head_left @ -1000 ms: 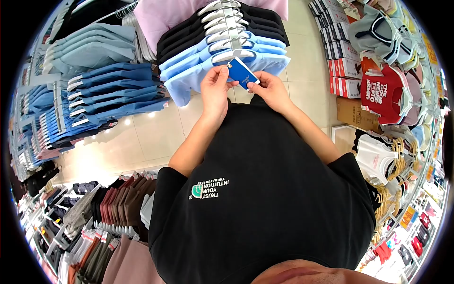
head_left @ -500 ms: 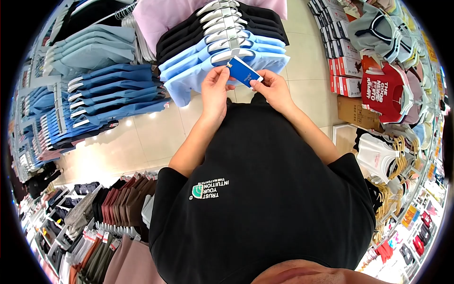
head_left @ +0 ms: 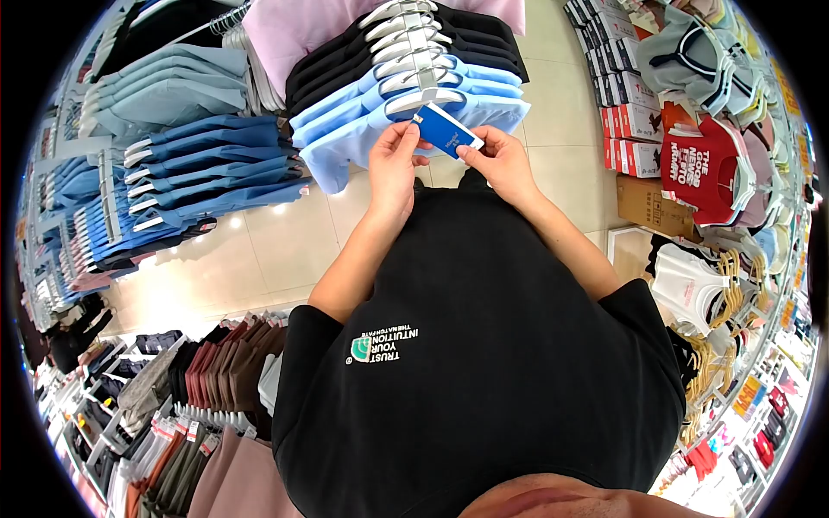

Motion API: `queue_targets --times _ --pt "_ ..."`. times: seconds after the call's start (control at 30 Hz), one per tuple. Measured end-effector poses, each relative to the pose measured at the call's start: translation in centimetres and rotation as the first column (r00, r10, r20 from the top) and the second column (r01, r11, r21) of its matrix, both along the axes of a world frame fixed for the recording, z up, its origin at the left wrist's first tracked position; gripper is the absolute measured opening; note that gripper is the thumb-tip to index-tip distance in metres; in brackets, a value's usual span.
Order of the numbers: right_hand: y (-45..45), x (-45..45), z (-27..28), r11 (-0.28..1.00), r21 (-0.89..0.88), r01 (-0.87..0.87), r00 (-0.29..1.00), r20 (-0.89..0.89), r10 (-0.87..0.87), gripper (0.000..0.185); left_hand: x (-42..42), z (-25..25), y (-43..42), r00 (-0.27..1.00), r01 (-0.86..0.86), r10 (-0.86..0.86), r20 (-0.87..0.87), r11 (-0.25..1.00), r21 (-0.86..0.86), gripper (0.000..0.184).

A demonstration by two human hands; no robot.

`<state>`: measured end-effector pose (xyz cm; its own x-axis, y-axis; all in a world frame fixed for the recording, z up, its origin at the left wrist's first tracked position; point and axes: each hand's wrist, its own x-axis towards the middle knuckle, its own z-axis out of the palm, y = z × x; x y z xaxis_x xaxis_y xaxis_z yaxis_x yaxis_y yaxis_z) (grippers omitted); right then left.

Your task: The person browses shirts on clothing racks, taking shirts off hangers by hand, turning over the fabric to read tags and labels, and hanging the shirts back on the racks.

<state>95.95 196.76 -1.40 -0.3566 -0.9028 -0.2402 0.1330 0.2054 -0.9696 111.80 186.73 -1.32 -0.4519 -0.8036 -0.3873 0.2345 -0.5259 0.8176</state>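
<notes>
A blue hang tag [head_left: 443,129] with a white edge and small print is stretched between my two hands, in front of a rack of shirts. My left hand [head_left: 396,164] pinches its upper left corner between thumb and fingers. My right hand [head_left: 501,161] grips the lower right end, thumb on the front face. Just beyond the tag hangs a light blue shirt [head_left: 345,144] on a white hanger [head_left: 411,105]. Behind it, black shirts [head_left: 324,78] hang on the same rail. Whatever string joins the tag to a garment is hard to make out.
Darker blue garments [head_left: 207,164] hang at the left. Stacked shoe-sized boxes [head_left: 635,121], a brown carton [head_left: 648,205] and a red top [head_left: 701,168] stand or hang at the right. Brown and maroon trousers [head_left: 233,358] hang lower left. Pale floor tiles [head_left: 285,246] show between racks.
Both hands keep their hold on the hang tag. Its right end has shifted very slightly right; little else differs.
</notes>
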Motion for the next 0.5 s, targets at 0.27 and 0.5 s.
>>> queue_targets --times 0.27,0.5 --pt "0.2 0.1 0.1 1.000 0.002 0.023 0.999 -0.048 -0.023 0.018 -0.1 0.1 0.1 0.999 0.013 -0.013 0.033 1.000 0.011 0.020" --pt "0.4 0.5 2.0 0.996 -0.081 0.027 0.872 -0.485 -0.063 0.015 -0.3 0.8 0.7 0.990 0.124 -0.126 0.070 0.992 0.030 0.034"
